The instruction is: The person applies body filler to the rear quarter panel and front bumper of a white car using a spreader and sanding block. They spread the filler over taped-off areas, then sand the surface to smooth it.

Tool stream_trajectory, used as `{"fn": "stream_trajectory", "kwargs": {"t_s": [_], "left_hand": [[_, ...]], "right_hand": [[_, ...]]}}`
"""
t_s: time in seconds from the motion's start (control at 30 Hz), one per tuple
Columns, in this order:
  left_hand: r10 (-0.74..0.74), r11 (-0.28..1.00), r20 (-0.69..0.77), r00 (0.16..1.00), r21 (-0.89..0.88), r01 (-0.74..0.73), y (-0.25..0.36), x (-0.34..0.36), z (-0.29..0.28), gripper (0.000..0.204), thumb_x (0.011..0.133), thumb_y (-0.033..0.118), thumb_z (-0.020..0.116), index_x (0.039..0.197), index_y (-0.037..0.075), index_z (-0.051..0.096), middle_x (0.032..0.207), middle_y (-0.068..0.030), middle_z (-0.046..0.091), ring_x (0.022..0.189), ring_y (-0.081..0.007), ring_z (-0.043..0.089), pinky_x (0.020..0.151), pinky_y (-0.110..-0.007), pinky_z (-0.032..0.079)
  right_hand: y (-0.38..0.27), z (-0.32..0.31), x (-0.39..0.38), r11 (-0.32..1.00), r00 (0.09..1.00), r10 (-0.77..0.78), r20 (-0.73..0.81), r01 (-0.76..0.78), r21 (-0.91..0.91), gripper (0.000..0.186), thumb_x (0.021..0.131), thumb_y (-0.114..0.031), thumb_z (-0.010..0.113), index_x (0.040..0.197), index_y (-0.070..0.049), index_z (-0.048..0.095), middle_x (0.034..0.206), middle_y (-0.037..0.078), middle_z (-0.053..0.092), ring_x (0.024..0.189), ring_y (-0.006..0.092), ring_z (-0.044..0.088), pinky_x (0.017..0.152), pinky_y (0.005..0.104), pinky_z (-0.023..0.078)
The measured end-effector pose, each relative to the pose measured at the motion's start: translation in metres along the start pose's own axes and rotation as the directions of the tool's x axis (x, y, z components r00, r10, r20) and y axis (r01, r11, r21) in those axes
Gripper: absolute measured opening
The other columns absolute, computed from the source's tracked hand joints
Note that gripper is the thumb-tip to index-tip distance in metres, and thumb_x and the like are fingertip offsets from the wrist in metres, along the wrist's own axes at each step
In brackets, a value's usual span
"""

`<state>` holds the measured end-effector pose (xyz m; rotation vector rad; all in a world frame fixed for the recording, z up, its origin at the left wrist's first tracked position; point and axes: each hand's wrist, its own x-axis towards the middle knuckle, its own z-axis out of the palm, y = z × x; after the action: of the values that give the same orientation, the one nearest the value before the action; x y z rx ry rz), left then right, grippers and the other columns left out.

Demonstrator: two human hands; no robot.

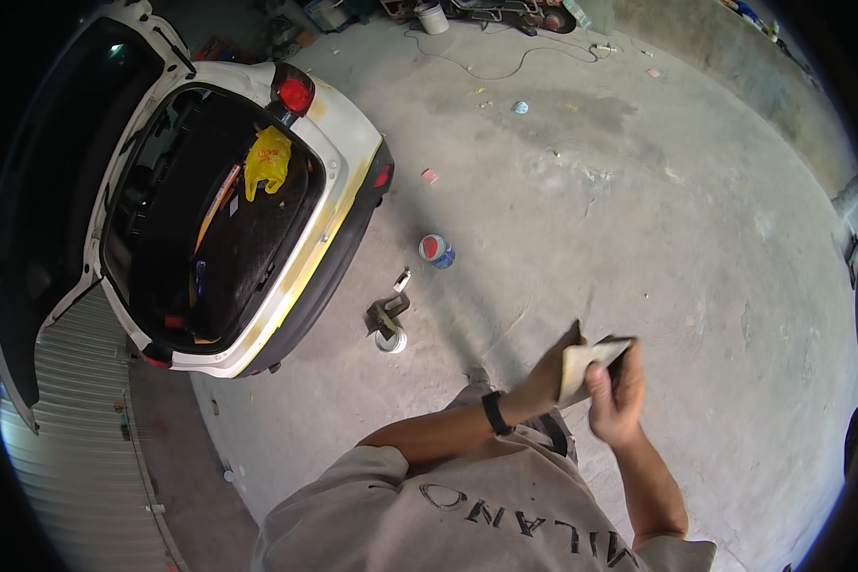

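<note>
Both hands are together in front of my body, at the lower right. A cream-coloured sheet with a dark face (578, 368), which looks like sandpaper, is between them, bent or folded. My left hand (541, 377), below a black wristband, grips its left side, with the fingers partly hidden behind it. My right hand (620, 400) is closed on its right side, the thumb lying across the pale face. Some blur softens the hands and the sheet.
A white car (353, 124) with an open tailgate and yellowish patches stands at the left. Nearby on the concrete floor are a blue can (439, 252) and a white tub (391, 340) with dark brown pieces (386, 313) over it. A cable (505, 76) lies farther back.
</note>
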<state>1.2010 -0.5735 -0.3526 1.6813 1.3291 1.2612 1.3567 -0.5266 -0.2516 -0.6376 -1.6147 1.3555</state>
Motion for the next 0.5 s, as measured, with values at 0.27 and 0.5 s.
{"fn": "stream_trajectory", "kwargs": {"t_s": [0.27, 0.5], "left_hand": [[-0.476, 0.579, -0.175, 0.862, -0.8, 0.157, 0.033, 0.026, -0.067, 0.026, 0.112, 0.021, 0.05, 0.133, 0.007, 0.059, 0.121, -0.0006, 0.067, 0.111, -0.0102, 0.064, 0.099, -0.029, 0.049], [-0.465, 0.487, -0.108, 0.879, -0.86, 0.151, 0.089, 0.049, -0.031, 0.022, 0.11, 0.02, 0.058, 0.128, 0.007, 0.058, 0.113, -0.0017, 0.065, 0.105, -0.0133, 0.065, 0.099, -0.034, 0.05]], "right_hand": [[0.018, -0.032, 0.003, 0.909, 0.863, 0.237, -0.447, -0.035, 0.415, 0.028, 0.109, -0.01, 0.06, 0.134, -0.001, 0.058, 0.117, 0.003, 0.068, 0.102, 0.0083, 0.06, 0.092, 0.0266, 0.049], [0.0, 0.007, 0.001, 0.699, 0.79, 0.213, -0.575, 0.288, 0.655, 0.023, 0.113, -0.016, 0.052, 0.121, -0.002, 0.068, 0.12, 0.008, 0.072, 0.111, 0.0175, 0.068, 0.099, 0.0396, 0.056]]}}
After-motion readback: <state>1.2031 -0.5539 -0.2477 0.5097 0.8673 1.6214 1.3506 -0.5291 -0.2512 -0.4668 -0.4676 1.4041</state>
